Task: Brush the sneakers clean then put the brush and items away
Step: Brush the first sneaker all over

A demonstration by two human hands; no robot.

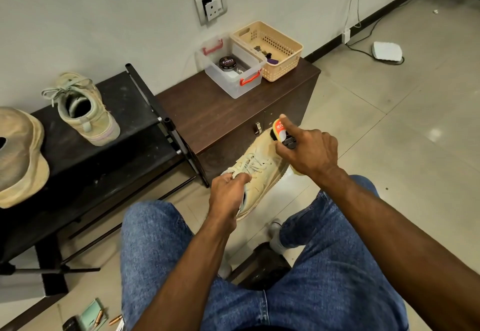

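A beige laced sneaker (259, 164) is held in the air above my knees, toe pointing away. My left hand (228, 190) grips it at the collar and heel. My right hand (309, 151) holds a brush (281, 130) with an orange and white label, bristles pressed on the sneaker's toe. A second beige sneaker (85, 112) stands upright on the black shoe rack (124, 154) at left. A clear plastic box with red handles (233, 71) on the brown cabinet holds a round black polish tin (226, 63).
A beige basket (272, 47) with small items sits beside the clear box on the dark brown cabinet (207, 112). A tan hat (20, 156) lies on the rack at far left. Cables and a white device (387, 51) lie on the tiled floor at right.
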